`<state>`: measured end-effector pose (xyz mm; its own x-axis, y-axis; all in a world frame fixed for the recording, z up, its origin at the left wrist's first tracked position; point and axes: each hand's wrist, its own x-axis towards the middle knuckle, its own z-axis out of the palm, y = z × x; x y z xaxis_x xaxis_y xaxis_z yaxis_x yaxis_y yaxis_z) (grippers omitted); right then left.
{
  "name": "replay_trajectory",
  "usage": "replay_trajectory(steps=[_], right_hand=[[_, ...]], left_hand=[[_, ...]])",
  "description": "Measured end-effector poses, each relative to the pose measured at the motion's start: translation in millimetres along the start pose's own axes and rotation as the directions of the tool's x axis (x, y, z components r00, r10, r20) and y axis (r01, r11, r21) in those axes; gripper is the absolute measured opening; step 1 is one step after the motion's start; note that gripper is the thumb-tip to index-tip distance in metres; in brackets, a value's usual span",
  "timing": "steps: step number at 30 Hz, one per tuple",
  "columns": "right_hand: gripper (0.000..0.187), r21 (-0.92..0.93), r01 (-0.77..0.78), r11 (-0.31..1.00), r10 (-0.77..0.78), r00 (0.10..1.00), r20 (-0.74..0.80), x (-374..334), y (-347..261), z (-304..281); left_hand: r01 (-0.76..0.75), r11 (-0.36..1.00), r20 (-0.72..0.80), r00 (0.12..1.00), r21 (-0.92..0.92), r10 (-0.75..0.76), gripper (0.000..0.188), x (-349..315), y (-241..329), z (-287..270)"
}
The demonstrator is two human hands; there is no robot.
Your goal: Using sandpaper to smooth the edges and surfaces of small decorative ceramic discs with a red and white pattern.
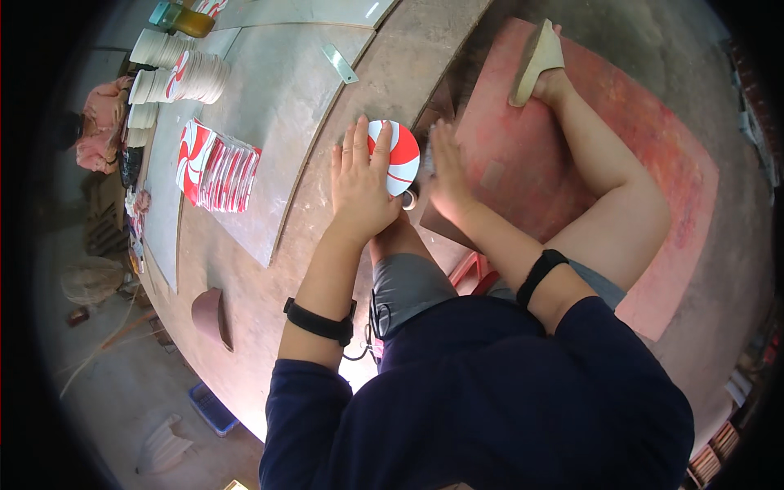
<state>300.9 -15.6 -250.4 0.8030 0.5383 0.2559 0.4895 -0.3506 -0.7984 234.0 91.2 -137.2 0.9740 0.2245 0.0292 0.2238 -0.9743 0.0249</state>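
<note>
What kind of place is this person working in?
Probably a small craft workshop: the left hand presses a red-and-white swirl disc on a dusty workbench, with a row of matching discs and stacked white cups nearby.

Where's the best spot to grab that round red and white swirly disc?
Probably by its rim, from the right side. The disc is thin, flat and round, and the left hand already covers its left part, leaving the right edge bare beside the right hand.

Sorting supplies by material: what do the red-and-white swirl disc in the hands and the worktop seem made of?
The swirl disc, under the left hand, looks like thin printed card or plastic with a smooth, slightly glossy face; which one is unclear. The worktop looks like matte, dusty stone or concrete.
</note>
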Motion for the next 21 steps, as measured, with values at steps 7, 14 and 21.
replay_trajectory(steps=[7, 14, 21], right_hand=[[0.067, 0.147, 0.296, 0.944, -0.27, 0.947, -0.173, -3.8, -21.5, -8.6], [0.07, 0.201, 0.392, 0.898, -0.329, 0.9, -0.287, 4.1, -28.8, -22.1], [0.068, 0.194, 0.203, 0.96, -0.144, 0.949, -0.279, 3.0, -7.3, -17.7]], left_hand=[[0.0, 1.0, -0.021, 1.0, -0.019, 0.0, 0.093, 0.1, 2.0, 0.0], [-0.003, 1.0, -0.048, 0.999, -0.03, 0.001, 0.092, -2.3, -2.2, 2.2], [0.004, 1.0, -0.005, 1.0, -0.001, -0.004, 0.09, -2.2, 0.0, 1.0]])
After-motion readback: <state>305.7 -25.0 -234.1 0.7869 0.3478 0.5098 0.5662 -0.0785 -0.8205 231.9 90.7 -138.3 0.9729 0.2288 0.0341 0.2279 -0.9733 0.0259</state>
